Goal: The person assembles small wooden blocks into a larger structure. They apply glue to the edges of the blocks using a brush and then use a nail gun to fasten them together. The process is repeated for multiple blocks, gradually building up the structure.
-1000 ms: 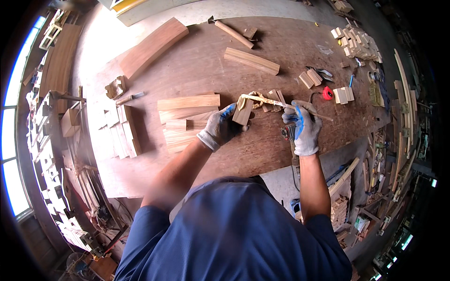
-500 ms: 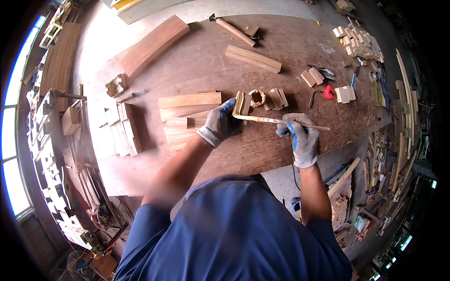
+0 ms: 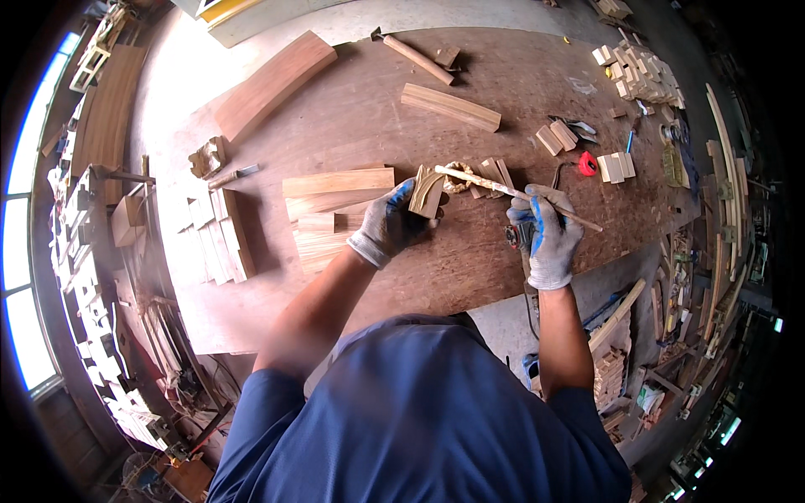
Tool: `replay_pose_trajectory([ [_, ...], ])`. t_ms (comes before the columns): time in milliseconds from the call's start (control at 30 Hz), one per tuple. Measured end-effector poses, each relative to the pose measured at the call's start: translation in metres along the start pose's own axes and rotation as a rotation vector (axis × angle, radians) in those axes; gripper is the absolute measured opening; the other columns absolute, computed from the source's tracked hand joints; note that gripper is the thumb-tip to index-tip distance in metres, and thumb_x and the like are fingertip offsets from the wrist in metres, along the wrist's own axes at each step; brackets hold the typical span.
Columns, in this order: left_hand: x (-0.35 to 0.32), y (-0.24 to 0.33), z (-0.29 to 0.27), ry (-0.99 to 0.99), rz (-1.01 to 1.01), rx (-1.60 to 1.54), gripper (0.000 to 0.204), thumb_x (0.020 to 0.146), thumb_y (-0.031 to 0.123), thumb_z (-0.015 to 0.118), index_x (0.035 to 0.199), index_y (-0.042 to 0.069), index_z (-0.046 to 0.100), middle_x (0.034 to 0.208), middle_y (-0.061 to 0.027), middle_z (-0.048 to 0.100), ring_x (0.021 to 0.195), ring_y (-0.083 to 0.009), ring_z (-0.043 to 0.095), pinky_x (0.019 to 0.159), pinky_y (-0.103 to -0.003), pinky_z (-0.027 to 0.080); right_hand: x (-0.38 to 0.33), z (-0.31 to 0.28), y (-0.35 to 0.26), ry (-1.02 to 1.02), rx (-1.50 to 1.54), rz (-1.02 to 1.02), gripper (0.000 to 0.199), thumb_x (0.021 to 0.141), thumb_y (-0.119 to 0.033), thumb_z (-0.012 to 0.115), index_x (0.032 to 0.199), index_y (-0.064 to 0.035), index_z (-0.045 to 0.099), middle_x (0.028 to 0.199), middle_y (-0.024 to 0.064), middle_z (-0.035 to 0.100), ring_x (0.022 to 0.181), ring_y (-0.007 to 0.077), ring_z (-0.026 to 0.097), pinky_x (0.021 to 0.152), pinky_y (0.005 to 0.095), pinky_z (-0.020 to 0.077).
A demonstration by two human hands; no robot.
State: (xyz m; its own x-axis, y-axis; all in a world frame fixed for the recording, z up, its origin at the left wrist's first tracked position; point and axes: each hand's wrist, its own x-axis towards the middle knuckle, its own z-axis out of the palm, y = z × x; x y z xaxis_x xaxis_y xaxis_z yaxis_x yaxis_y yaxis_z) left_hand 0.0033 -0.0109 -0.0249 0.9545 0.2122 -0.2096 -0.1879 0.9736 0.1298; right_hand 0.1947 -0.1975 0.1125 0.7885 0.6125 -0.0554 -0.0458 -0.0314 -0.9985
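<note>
My left hand point(image 3: 386, 226), in a grey and blue work glove, is closed around a small wood block point(image 3: 426, 194) with wet yellowish streaks, probably glue, on its upper face. My right hand point(image 3: 551, 239), gloved alike, grips a thin wooden stick point(image 3: 495, 184) near its right end. The stick's coated tip is at the block's upper right edge. Just behind it stands a round pot point(image 3: 458, 186) with a crusted, yellowish rim, partly covered by the stick. Small wood blocks point(image 3: 495, 172) lie right of the pot. A dark power tool point(image 3: 515, 238) shows partly beside my right hand.
Flat boards point(image 3: 335, 182) and stacked blocks point(image 3: 222, 235) lie to the left. Farther back are a large plank point(image 3: 277, 84), a hammer point(image 3: 415, 59) and a wood strip point(image 3: 451, 107). A red tape measure point(image 3: 588, 163) and a block pile point(image 3: 641, 75) are at the right.
The stick's tip has swung up from the block's lower side to its upper right edge. The block has turned, showing its streaked face. My right hand has shifted slightly right, uncovering the power tool.
</note>
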Motion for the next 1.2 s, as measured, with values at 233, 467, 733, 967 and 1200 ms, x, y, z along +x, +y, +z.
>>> replay_pose_trajectory([
  [233,-0.004,-0.001,0.002,0.078,0.024,0.142,0.052,0.115,0.036,0.046,0.153,0.000,0.050,0.139,-0.0216,0.066,0.123,-0.0309,0.066,0.100,-0.043,0.056,0.000,0.002,0.009,-0.006,-0.034,-0.011,0.020,0.107,-0.011,0.060,0.120,0.0011,0.069,0.098,0.0134,0.078,0.080,0.0174,0.075,0.073,0.0312,0.0632],
  [467,-0.001,0.000,0.000,0.027,0.056,0.050,0.052,0.116,0.037,0.042,0.151,0.000,0.052,0.137,-0.0207,0.067,0.117,-0.0303,0.068,0.094,-0.042,0.058,-0.006,-0.002,-0.003,-0.124,-0.110,-0.123,0.017,0.106,-0.011,0.062,0.112,0.0031,0.070,0.096,0.0112,0.077,0.083,0.0157,0.074,0.074,0.0303,0.0611],
  [733,0.001,0.003,0.026,0.254,0.121,0.071,0.041,0.113,0.033,0.050,0.136,0.001,0.062,0.118,-0.0157,0.074,0.098,-0.0291,0.072,0.081,-0.041,0.061,-0.016,-0.012,-0.017,-0.405,-0.225,-0.166,0.017,0.103,-0.011,0.062,0.106,0.0018,0.072,0.091,0.0083,0.076,0.082,0.0138,0.072,0.073,0.0273,0.0576],
  [967,-0.004,0.006,0.014,0.104,0.081,0.122,0.048,0.115,0.036,0.046,0.144,0.001,0.057,0.127,-0.0185,0.071,0.104,-0.0279,0.071,0.085,-0.041,0.059,0.003,-0.013,-0.007,-0.216,-0.059,-0.034,0.019,0.104,-0.013,0.063,0.110,0.0023,0.072,0.094,0.0105,0.078,0.082,0.0132,0.073,0.075,0.0270,0.0589],
  [1200,-0.006,0.011,0.012,0.082,0.069,0.154,0.049,0.115,0.038,0.043,0.146,0.001,0.056,0.132,-0.0203,0.070,0.107,-0.0284,0.070,0.087,-0.042,0.058,0.000,-0.009,-0.022,-0.269,-0.221,-0.181,0.014,0.100,-0.005,0.066,0.109,0.0024,0.074,0.098,0.0107,0.077,0.087,0.0179,0.074,0.079,0.0310,0.0600],
])
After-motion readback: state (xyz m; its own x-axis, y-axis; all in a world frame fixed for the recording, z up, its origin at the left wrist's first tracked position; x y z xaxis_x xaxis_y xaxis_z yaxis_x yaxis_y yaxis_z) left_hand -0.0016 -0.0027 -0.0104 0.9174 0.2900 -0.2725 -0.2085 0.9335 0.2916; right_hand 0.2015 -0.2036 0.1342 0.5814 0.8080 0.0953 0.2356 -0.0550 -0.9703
